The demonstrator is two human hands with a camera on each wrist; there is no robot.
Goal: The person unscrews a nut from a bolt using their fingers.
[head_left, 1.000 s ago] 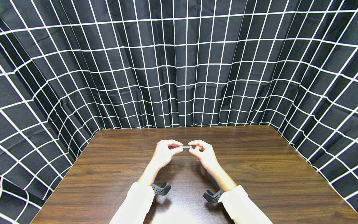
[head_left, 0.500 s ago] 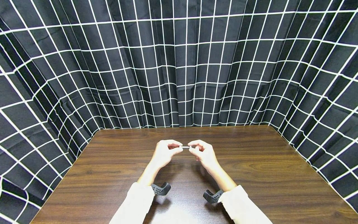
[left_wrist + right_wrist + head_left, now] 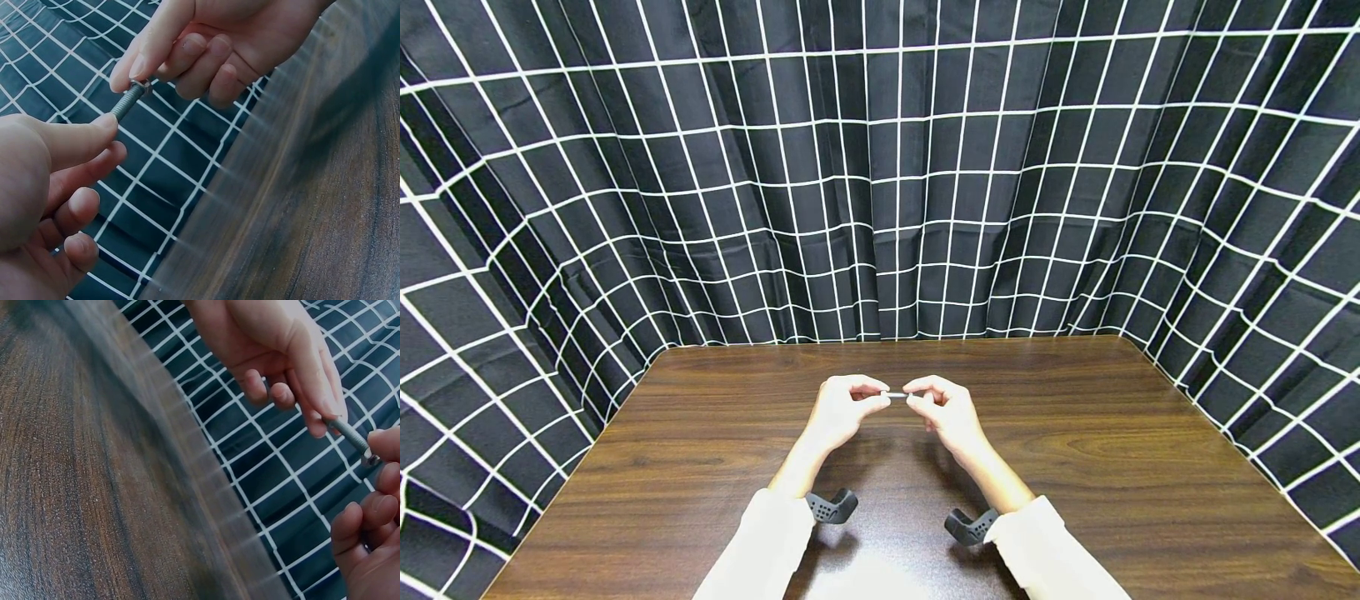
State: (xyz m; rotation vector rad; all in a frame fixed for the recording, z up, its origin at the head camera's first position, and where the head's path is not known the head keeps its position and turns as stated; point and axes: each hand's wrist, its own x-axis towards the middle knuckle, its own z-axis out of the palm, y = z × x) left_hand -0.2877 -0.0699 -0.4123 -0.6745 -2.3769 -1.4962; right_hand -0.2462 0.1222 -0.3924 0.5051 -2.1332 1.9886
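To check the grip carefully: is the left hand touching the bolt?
Touching. The left wrist view shows the left hand pinching the bolt at its threaded end.

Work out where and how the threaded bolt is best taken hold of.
Likely the bare middle of the threaded bolt, pinched crosswise from above. In the head view it runs side to side, slim and straight, its middle exposed. The left hand pinches one end and the right hand is at the wider piece on the other, leaving little room.

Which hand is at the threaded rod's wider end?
The right hand, at the wider metal piece; the left hand pinches the opposite end of the threaded rod.
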